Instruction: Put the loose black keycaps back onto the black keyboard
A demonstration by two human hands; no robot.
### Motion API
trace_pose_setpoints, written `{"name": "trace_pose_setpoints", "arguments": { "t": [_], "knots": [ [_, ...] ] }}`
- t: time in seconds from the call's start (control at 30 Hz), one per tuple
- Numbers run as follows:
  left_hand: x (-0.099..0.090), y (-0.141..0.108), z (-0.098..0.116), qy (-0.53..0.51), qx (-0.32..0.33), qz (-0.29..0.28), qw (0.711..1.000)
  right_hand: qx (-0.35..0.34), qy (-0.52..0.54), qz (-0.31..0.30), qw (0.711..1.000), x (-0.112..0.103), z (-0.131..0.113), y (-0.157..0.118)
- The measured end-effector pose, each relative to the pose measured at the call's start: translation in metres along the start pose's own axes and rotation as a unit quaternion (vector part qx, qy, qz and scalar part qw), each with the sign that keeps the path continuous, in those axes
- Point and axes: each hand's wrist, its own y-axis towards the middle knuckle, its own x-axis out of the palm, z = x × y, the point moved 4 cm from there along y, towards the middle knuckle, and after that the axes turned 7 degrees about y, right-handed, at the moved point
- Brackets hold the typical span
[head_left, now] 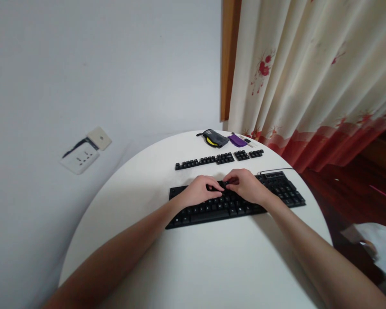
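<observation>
A black keyboard [209, 215] lies on the round white table, both my hands over its upper rows. My left hand [203, 189] is curled, its thumb and forefinger bent toward each other near the top edge; whatever is between them is too small to make out. Close beside it, my right hand [245, 185] pinches a small black keycap [224, 184] between thumb and fingertips. Behind the keyboard stand loose black keycaps in a long row [196, 162], a block [225, 158] and smaller groups [241, 155]. Part of the keyboard is hidden under my hands.
A dark mesh pouch [216, 138] with something yellow and a purple pouch [237, 140] lie at the table's far edge. The keyboard's cable [275, 170] runs along the right. A wall with a socket [80, 158] is at left, a curtain [296, 86] at right.
</observation>
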Motion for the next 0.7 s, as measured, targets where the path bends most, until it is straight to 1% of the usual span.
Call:
{"name": "trace_pose_setpoints", "arguments": {
  "t": [0.13, 0.27, 0.4, 0.5, 0.7],
  "knots": [
    [-0.004, 0.0, -0.001, -0.015, -0.01, -0.013, 1.0, -0.004, -0.002, -0.033, 0.999, 0.001, -0.003, -0.002],
    [-0.003, -0.001, -0.001, 0.004, -0.008, -0.008, 1.0, -0.006, -0.017, -0.056, 0.998, 0.002, -0.01, -0.003],
    [-0.002, -0.001, -0.002, 0.032, -0.008, 0.003, 0.999, 0.011, -0.01, -0.086, 0.996, 0.006, -0.01, -0.004],
    [-0.001, -0.002, -0.001, 0.047, -0.014, 0.014, 0.999, 0.019, -0.008, -0.09, 0.996, 0.006, -0.008, -0.004],
    [0.0, -0.003, 0.002, 0.046, -0.019, 0.026, 0.998, 0.016, -0.004, -0.09, 0.996, 0.007, -0.008, -0.005]
  ]
}}
